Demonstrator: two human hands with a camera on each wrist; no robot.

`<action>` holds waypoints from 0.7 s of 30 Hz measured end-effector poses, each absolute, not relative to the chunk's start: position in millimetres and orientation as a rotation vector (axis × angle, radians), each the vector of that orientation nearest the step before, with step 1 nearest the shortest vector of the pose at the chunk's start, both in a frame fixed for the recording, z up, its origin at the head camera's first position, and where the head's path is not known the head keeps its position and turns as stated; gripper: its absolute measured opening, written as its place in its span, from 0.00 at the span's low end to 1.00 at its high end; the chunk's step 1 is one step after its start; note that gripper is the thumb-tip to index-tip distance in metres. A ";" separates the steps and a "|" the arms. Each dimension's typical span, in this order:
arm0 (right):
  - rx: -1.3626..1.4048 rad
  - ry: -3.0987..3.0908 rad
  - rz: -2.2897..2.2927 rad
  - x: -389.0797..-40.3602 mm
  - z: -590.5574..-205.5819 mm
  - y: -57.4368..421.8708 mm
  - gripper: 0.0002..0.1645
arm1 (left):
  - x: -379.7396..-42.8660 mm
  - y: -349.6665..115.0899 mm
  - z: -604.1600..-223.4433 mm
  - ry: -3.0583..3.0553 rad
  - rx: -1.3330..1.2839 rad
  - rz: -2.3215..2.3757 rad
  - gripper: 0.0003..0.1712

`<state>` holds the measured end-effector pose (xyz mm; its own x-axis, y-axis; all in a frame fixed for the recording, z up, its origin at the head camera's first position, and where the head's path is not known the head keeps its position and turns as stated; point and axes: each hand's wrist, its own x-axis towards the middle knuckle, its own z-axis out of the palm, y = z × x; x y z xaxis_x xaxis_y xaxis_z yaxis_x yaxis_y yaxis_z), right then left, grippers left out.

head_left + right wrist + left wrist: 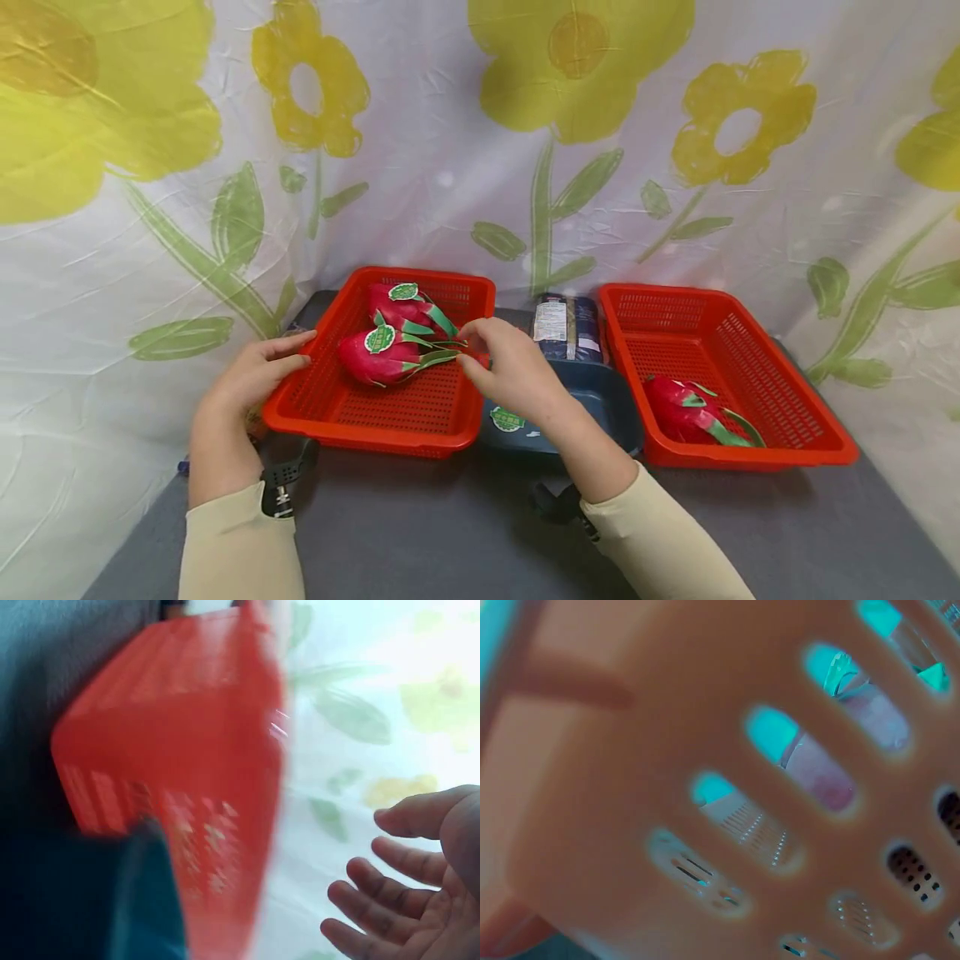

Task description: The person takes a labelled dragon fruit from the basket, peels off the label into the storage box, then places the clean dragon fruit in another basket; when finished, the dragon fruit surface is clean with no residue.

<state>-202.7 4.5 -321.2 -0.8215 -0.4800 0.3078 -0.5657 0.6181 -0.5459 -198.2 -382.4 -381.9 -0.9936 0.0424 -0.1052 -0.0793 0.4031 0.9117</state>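
Two pink dragon fruits with green stickers lie in the left red basket [442, 438]. The rear fruit [386, 304] is beside the front fruit [363, 358], both with long green leaf tips pointing right. My left hand [243, 379] rests at this basket's left rim, fingers extended; the left wrist view shows the slotted basket wall [630, 795] close up. My right hand [513, 367] is over the basket's right rim, thumb and forefinger near the leaf tips. In the right wrist view, that hand [420, 885] has spread, slightly bent fingers and holds nothing.
At right, another red basket [750, 457] holds one dragon fruit [678, 408]. Between the baskets sits a dark blue basin [618, 400] with a green sticker [507, 419], and a dark package [566, 327] stands behind it. A flower-printed curtain [427, 167] borders the grey table [420, 533].
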 end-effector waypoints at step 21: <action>1.124 -3.033 0.859 -279.0 -374.0 -86.5 0.31 | -193.9 -378.5 -381.0 2.424 -0.091 1.806 0.33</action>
